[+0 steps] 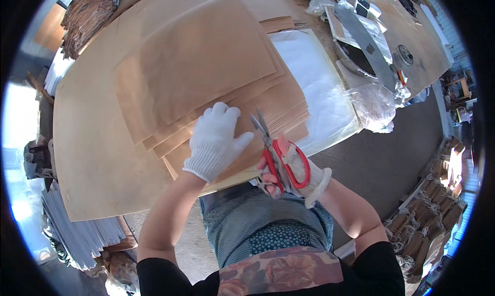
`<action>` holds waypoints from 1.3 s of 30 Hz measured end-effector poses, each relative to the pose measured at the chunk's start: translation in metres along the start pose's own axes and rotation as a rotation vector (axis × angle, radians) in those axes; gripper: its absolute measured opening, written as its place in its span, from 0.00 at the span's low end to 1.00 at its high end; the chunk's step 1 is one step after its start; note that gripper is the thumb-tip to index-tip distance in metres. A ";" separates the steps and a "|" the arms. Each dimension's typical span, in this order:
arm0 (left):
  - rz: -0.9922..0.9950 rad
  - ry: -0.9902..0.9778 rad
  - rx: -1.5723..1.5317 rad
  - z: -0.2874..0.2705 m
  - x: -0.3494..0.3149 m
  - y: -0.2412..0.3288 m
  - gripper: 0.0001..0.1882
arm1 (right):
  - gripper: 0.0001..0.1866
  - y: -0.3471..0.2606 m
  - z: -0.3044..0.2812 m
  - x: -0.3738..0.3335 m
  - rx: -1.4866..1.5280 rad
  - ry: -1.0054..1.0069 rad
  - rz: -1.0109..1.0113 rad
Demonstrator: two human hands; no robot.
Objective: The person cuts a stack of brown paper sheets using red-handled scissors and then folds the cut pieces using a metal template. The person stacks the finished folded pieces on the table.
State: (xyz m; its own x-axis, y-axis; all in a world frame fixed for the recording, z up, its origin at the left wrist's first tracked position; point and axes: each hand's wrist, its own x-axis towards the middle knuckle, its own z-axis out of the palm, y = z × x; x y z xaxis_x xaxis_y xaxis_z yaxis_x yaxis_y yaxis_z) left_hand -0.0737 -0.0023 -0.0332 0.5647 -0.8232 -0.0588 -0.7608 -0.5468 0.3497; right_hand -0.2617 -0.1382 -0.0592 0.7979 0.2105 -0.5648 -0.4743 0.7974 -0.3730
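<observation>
While the left hand (214,138) touches paper (193,69), the right (292,165) holds scissors (267,140); blades (263,124) gape.

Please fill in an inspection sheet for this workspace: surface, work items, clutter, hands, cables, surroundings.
Surface: broad tan table, partly covered.
Work items: brown sheets in an uneven, fanned stack; red-handled scissors, blades slightly apart.
Clutter: clear plastic bag at the right edge; long grey strip among other items, upper right.
Hands: left hand, white-gloved, resting on the stack; right hand, gloved with bare fingertips showing, holding the scissors.
Cables: nothing seen.
Surroundings: tied bundles lower right; pale stacked sheets lower left.
</observation>
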 end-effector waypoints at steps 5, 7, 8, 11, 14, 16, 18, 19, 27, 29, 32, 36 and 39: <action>-0.046 -0.021 0.016 0.001 0.002 0.004 0.26 | 0.50 0.003 0.006 -0.009 -0.088 0.112 -0.032; -0.045 -0.017 0.024 -0.001 0.004 0.005 0.26 | 0.52 0.006 -0.003 -0.008 -0.081 0.106 -0.001; -0.044 -0.017 0.025 -0.001 0.005 0.006 0.26 | 0.50 0.001 -0.004 -0.007 -0.020 0.074 0.036; -0.071 -0.026 0.048 -0.006 0.008 0.012 0.26 | 0.44 -0.009 -0.002 -0.003 0.011 0.038 0.084; -0.077 0.035 0.013 0.002 0.004 0.007 0.21 | 0.38 -0.005 -0.001 -0.009 -0.177 0.096 0.033; -0.020 0.084 0.018 0.009 0.002 -0.003 0.18 | 0.35 0.010 -0.014 -0.026 -0.177 0.096 0.036; 0.022 0.123 -0.002 0.013 0.000 -0.008 0.15 | 0.34 0.000 -0.020 -0.039 -0.314 0.213 0.032; 0.034 0.141 -0.020 0.013 0.001 -0.009 0.13 | 0.34 -0.010 -0.025 -0.038 -0.335 0.290 0.034; 0.082 -0.029 -0.313 -0.005 0.003 -0.034 0.18 | 0.23 -0.017 -0.043 -0.019 -0.290 0.376 -0.149; 0.035 -0.134 -0.408 -0.010 0.012 -0.048 0.21 | 0.26 0.019 -0.022 -0.011 -0.190 0.217 -0.074; -0.015 -0.365 -0.669 -0.020 0.026 -0.058 0.24 | 0.23 0.079 0.011 0.022 -0.310 -0.081 0.009; -0.018 -0.372 -0.480 -0.030 0.024 -0.050 0.27 | 0.18 0.112 0.045 0.062 -0.535 -0.114 0.036; 0.033 -0.307 -0.445 -0.024 0.019 -0.055 0.24 | 0.18 0.101 0.071 0.067 -0.610 -0.006 0.154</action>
State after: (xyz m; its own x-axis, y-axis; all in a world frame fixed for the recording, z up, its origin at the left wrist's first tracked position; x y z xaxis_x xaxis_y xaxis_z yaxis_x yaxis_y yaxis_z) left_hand -0.0133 0.0158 -0.0313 0.3728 -0.8821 -0.2879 -0.5298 -0.4570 0.7145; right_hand -0.2295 -0.0033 -0.0822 0.7046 0.3018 -0.6422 -0.7096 0.2920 -0.6413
